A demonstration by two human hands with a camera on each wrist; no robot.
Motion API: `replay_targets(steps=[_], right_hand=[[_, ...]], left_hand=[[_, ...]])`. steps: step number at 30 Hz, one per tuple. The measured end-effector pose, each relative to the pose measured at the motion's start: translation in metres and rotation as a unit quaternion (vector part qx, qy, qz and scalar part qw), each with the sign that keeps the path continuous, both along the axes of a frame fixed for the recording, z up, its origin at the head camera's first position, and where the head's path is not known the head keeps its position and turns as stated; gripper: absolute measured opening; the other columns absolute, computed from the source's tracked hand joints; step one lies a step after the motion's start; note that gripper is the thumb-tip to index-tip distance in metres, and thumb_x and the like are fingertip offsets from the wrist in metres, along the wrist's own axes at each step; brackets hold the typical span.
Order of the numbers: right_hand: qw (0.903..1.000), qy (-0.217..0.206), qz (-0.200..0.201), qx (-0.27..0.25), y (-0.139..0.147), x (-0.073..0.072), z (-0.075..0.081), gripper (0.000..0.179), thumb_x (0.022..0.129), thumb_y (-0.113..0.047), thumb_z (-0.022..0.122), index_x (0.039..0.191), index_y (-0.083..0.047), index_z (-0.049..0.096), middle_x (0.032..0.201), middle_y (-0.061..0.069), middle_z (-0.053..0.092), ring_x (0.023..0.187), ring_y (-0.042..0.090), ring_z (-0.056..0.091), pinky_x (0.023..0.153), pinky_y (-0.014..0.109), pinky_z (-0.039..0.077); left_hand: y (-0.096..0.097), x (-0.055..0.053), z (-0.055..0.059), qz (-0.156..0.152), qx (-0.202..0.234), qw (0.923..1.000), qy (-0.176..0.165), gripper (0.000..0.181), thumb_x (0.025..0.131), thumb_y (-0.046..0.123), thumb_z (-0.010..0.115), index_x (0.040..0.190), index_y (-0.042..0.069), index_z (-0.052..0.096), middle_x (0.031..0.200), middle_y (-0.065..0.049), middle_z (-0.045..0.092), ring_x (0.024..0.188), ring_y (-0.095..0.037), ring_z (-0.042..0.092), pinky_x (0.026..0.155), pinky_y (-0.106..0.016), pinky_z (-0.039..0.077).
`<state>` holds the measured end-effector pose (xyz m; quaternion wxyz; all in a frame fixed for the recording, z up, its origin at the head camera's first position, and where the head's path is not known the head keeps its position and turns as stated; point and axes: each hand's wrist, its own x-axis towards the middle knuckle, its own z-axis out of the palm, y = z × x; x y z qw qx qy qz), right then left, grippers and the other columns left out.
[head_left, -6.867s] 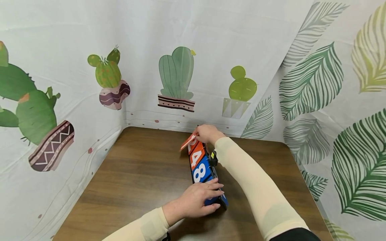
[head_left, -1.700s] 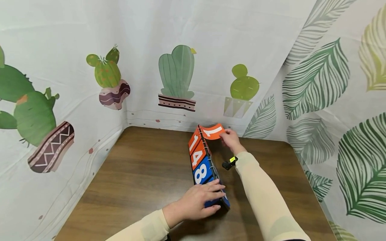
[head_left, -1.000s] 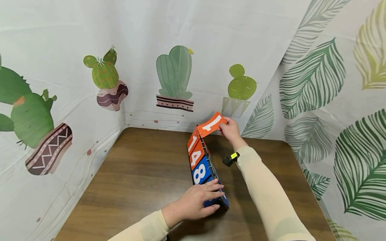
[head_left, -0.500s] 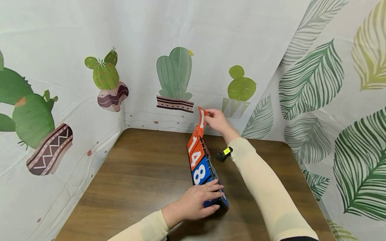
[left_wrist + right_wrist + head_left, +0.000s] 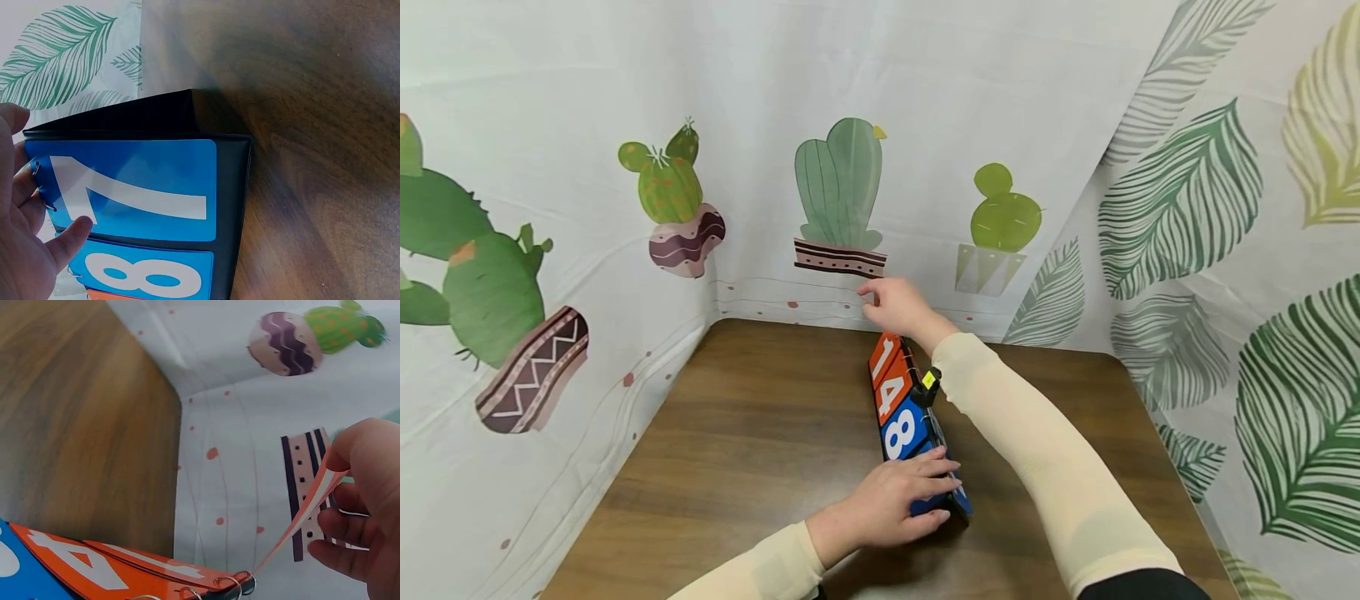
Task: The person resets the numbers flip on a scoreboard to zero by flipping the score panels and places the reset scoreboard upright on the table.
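Note:
A tabletop flip scoreboard (image 5: 898, 433) stands like a tent on the table, with orange cards at the far end and blue ones at the near end. My left hand (image 5: 887, 500) grips its near end. In the left wrist view the thumb (image 5: 72, 240) lies on the front by a blue 7 card (image 5: 150, 187), and the other fingers go behind the ringed top edge. At the far end my right hand (image 5: 901, 307) is raised over the top. In the right wrist view it pinches a lifted orange card (image 5: 306, 509), which hangs from metal rings (image 5: 247, 584); the hand hides this card in the head view.
The brown wooden table (image 5: 737, 450) reaches back to a white cloth (image 5: 745, 167) printed with cacti and leaves. A small black wrist camera (image 5: 928, 387) sits at the right cuff, close over the scoreboard's top edge.
My right hand has swung the orange 1 card from the right side up over the top toward the left. Earlier, it worked a front orange card; a 1 shows there now. My left hand stays put.

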<state>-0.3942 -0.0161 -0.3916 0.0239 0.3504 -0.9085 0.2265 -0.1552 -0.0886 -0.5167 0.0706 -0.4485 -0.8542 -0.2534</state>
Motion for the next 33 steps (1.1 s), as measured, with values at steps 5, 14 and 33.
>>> replay_targets(steps=[5, 14, 33], right_hand=[[0.9983, 0.023, 0.013, 0.052, -0.009, 0.003, -0.001, 0.036, 0.098, -0.026, 0.059, 0.132, -0.020, 0.070, 0.099, -0.001, 0.076, 0.073, 0.016, 0.060, 0.071, 0.031, 0.050], [0.9936, -0.016, 0.001, 0.112, -0.002, -0.001, -0.017, 0.046, 0.092, -0.025, 0.068, 0.137, -0.018, 0.066, 0.127, 0.003, 0.071, 0.095, 0.020, 0.064, 0.086, 0.037, 0.053], [0.9786, -0.029, -0.007, 0.204, 0.010, -0.006, -0.036, 0.014, 0.088, -0.024, 0.074, 0.084, -0.014, 0.065, 0.085, 0.004, 0.060, 0.071, 0.018, 0.052, 0.065, 0.031, 0.043]], left_hand=[[0.001, -0.001, -0.001, 0.001, 0.001, 0.9998, 0.022, 0.042, 0.105, 0.042, 0.055, 0.142, 0.024, 0.062, 0.153, 0.005, 0.056, 0.152, -0.015, 0.039, 0.118, -0.037, 0.043], [0.001, -0.002, -0.002, 0.002, 0.000, 0.9996, 0.026, 0.042, 0.105, 0.043, 0.054, 0.143, 0.026, 0.061, 0.154, 0.006, 0.056, 0.153, -0.013, 0.038, 0.118, -0.035, 0.042], [-0.002, 0.000, -0.003, 0.001, 0.000, 1.0000, 0.002, 0.042, 0.106, 0.044, 0.053, 0.143, 0.025, 0.061, 0.156, 0.007, 0.053, 0.154, -0.013, 0.035, 0.119, -0.038, 0.041]])
